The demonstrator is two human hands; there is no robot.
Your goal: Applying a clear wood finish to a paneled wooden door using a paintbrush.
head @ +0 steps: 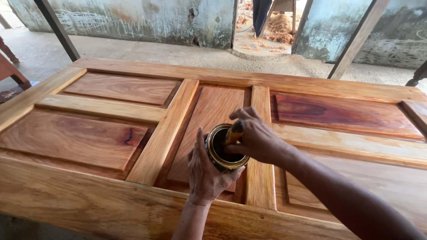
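**Two hands at a tin on a panelled wooden door**

Head view: just below the middle of the frame, the left hand (pixel 205 171) wraps its grip around the side of a small round tin (pixel 223 149) with a brassy rim and dark liquid inside. The tin sits over a recessed panel of the wooden door (pixel 102 122), which lies flat and fills most of the frame. The right hand (pixel 254 138) comes in from the lower right, its grip clenched around a brush handle (pixel 234 132) that dips into the tin's mouth. The bristles are hidden inside. The door's right panels look darker and glossier than the left ones. Along the top of the frame run a concrete floor (pixel 187 53) and a weathered wall (pixel 133 20).
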